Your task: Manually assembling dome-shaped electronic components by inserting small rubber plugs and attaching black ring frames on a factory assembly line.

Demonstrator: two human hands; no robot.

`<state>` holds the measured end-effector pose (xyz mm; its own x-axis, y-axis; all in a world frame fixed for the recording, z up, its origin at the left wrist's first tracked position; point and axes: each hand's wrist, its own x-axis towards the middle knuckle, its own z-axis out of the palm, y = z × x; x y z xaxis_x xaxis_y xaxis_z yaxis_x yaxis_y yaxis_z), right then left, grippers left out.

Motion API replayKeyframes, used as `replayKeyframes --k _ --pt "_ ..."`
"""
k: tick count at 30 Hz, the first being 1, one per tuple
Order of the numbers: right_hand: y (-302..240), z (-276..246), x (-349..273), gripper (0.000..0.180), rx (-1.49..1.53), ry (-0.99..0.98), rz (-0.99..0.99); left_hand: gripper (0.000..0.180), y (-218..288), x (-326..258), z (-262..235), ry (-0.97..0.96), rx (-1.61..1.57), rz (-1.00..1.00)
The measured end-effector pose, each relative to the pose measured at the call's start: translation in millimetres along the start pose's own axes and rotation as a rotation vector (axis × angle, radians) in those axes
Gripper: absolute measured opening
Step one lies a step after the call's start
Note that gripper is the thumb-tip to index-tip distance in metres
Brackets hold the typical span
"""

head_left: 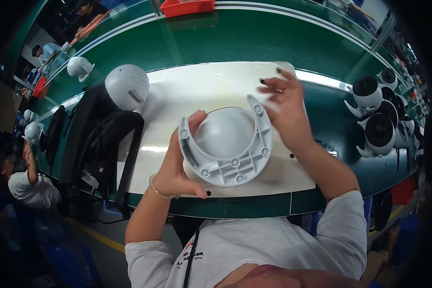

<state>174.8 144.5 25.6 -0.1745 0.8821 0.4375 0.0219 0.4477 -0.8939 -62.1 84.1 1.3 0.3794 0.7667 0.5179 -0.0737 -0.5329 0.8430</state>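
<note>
Just above the middle of a white work mat (216, 79), my left hand (170, 168) grips a round white plastic housing (225, 132) by its left side. Its thumb sticks out below the rim. A ribbed crescent-shaped base with several round screw bosses shows on the housing, wrapping around a smooth dome. To the right of it, my right hand (288, 108) is raised with the fingers apart and nothing visible in them. Those fingers are slightly blurred, and the palm is near the crescent's upper right tip.
On the left, a white dome (127, 87) rests by a black stand (89, 129). Another white unit (80, 68) stands farther back. Several white housings with black fronts (379, 133) crowd the right side. A red bin (187, 7) sits at the back; other people work at far left.
</note>
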Motion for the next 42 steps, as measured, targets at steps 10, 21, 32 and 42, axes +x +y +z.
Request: replayKeyframes --k 10,21,32,42 --pt "-41 -15 14 0.047 -0.173 -0.334 -0.201 0.112 3 2 22 0.109 0.189 0.036" --pt "-45 -10 6 0.045 -0.567 -0.169 -0.492 0.108 4 2 28 0.143 0.238 0.080" --pt "-70 -18 -10 0.045 -0.976 -0.362 -0.726 0.103 9 1 30 0.111 0.418 0.128" --pt "-58 -38 -33 0.011 -0.364 -0.334 -0.114 0.104 -1 -4 30 0.143 0.282 0.107"
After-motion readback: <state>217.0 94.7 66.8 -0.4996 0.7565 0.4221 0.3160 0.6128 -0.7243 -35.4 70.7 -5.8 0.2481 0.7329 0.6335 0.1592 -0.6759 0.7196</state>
